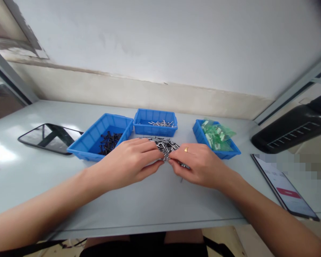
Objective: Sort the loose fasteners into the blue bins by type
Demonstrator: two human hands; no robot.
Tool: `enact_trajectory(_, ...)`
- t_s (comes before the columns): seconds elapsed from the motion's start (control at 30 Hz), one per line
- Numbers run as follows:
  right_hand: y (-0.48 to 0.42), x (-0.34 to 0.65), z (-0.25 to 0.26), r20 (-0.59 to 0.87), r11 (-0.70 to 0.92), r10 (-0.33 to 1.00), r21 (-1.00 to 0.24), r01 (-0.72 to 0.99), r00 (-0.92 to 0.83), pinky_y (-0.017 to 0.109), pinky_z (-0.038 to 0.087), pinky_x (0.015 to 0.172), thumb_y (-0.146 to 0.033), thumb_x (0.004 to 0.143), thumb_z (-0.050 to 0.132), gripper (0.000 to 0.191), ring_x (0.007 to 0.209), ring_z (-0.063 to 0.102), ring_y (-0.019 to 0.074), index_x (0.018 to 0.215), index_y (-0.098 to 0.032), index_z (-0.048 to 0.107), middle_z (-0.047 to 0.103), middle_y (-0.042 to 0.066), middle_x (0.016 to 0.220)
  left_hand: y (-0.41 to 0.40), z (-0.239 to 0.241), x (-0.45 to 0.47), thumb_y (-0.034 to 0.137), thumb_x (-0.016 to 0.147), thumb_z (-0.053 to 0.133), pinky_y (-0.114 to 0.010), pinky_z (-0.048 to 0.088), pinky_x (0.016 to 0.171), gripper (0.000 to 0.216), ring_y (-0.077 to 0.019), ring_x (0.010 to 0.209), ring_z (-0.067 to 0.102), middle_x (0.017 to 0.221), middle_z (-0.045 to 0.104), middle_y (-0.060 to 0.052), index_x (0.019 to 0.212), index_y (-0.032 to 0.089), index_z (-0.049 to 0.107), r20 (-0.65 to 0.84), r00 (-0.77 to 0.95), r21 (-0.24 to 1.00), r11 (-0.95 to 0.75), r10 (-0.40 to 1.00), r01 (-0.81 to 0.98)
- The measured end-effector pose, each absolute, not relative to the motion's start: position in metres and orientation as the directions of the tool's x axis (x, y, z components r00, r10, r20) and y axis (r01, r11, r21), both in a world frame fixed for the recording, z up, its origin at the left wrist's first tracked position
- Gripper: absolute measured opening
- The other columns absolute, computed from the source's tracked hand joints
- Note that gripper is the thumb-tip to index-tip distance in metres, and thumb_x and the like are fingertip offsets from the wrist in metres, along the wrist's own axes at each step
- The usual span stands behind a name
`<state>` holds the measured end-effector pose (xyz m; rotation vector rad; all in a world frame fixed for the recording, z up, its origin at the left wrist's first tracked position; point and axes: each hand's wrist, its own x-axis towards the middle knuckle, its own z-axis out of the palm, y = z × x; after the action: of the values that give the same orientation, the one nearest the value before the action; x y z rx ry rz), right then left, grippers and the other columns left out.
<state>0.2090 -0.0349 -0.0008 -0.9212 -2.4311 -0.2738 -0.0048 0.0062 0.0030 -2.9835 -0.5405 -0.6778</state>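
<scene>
A loose heap of thin silver metal pins [164, 143], like rivets or nails, lies on the grey table. My left hand [132, 160] reaches over its near left side, thumb and fingers closed at the front of the heap. From the right, my right hand [199, 162], with a gold ring, pinches at the same spot, the fingertips of both hands almost meeting. Some pins show between and under the fingers; which ones each hand grips is partly hidden. One pin pokes out below my right hand.
Behind the heap, a blue bin [155, 131] holds a few silver pins. Another blue bin [89, 142] at left contains dark screws; a third [226, 155] at right has green packets [218, 135]. A black-framed panel [50, 137], phone [286, 189] and black bottle [289, 126] flank them.
</scene>
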Motion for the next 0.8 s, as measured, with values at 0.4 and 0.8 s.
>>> enact_trajectory(0.4,-0.036,0.208,-0.001,0.537,0.784,0.527,-0.007,0.621,-0.659,0.025,0.036,0.057,-0.026,0.093,0.042,0.029,0.059,0.050,0.0122,0.077,-0.013,0.063,0.057,0.001,0.062,0.005,0.003,-0.005,0.024,0.088,0.053,-0.026,0.046,0.070,0.013,-0.0134,0.074,0.058,0.080,0.061,-0.003,0.091,0.016,0.063,0.494,0.813,0.105,-0.949,0.309,0.297)
enact_trajectory(0.8,-0.036,0.205,-0.001,0.521,0.806,0.547,-0.117,0.580,-0.656,0.023,0.037,0.055,-0.027,0.095,0.039,0.028,0.058,0.051,0.0104,0.076,-0.016,0.056,0.057,0.000,0.063,-0.002,0.014,-0.004,0.018,0.083,0.061,-0.024,0.047,0.075,0.011,-0.0104,0.076,0.058,0.084,0.061,-0.001,0.094,0.018,0.063,0.636,0.720,0.165,-0.961,0.277,0.223)
